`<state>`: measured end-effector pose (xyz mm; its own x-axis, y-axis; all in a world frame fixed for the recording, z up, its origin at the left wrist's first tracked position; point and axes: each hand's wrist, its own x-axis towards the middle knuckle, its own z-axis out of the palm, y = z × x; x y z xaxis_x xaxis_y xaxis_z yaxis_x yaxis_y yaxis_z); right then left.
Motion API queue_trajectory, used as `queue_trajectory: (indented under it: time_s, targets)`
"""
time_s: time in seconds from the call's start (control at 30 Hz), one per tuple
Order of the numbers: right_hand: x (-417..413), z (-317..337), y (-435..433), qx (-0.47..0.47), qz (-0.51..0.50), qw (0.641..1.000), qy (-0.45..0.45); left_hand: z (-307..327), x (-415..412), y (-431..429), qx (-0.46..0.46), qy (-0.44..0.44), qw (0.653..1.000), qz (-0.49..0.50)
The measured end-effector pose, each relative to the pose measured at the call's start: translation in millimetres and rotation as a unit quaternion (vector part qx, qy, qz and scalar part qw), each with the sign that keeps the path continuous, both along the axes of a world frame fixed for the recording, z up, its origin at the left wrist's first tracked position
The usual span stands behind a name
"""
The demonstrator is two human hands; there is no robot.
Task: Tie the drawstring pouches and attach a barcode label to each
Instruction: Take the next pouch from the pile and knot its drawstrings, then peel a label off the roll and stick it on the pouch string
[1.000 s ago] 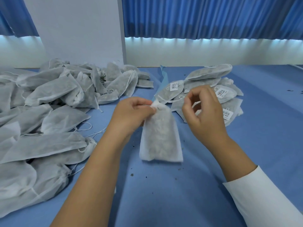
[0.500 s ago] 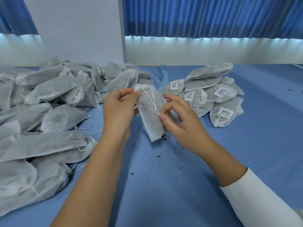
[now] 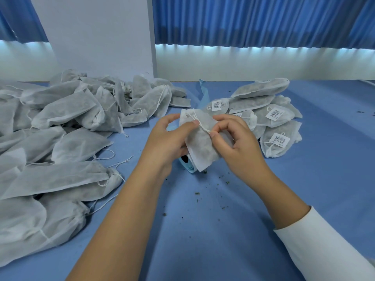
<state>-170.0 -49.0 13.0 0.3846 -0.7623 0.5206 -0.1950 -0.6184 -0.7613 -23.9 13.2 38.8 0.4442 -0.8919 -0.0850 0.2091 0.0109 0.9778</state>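
Your left hand [image 3: 168, 138] holds the small white cloth pouch [image 3: 199, 147] just above the blue table [image 3: 203, 220], with the thumb pressed on its front; your right hand [image 3: 237, 142] pinches the thin white string [image 3: 199, 123] near the pouch's top. A big heap of plain pouches [image 3: 60, 128] lies on your left; a small heap of pouches with barcode stickers [image 3: 274, 118] lies on your right.

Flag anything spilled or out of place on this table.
Dark crumbs lie scattered on the blue table near the held pouch, with a few more at the far right. They look like leaked filling. Nothing else stands out.
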Motion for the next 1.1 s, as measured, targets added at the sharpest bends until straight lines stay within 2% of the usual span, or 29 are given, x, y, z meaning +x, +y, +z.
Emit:
queue_trajectory:
  time_s: [0.23, 0.43, 0.5, 0.6, 0.67, 0.73, 0.83, 0.97, 1.1]
  targets:
    - [1, -3, 2, -0.089, 0.019, 0.996, 0.016, -2, 1, -1, 0.009, -0.054, 0.998, 0.009]
    - [1, -5, 2, -0.079, 0.028, 0.996, 0.007, -3, 5, -2, -0.003, -0.068, 0.997, 0.027]
    - [2, -4, 2, -0.048, 0.041, 0.998, -0.014, -4, 7, -3, -0.016, -0.059, 0.996, 0.058]
    - [2, -5, -5, 0.073, 0.016, 0.997, -0.029, -4, 17, -4, -0.040, -0.040, 0.992, 0.112]
    - [0, -7, -12, 0.184, 0.013, 0.983, 0.024, -4, 25, -3, -0.049, -0.028, 0.988, 0.147]
    - [-1, -10, -16, 0.262, 0.052, 0.960, 0.087, -4, 30, -2, -0.056, -0.013, 0.985, 0.164]
    - [4, -17, -16, 0.274, 0.101, 0.950, 0.112, -4, 32, -2, -0.063, 0.006, 0.981, 0.182]
    - [10, -20, -14, 0.234, 0.100, 0.959, 0.122, -4, 32, -2, -0.078, 0.011, 0.977, 0.199]
    - [5, -19, -13, 0.235, 0.124, 0.958, 0.105, -4, 36, -5, -0.082, 0.033, 0.974, 0.209]
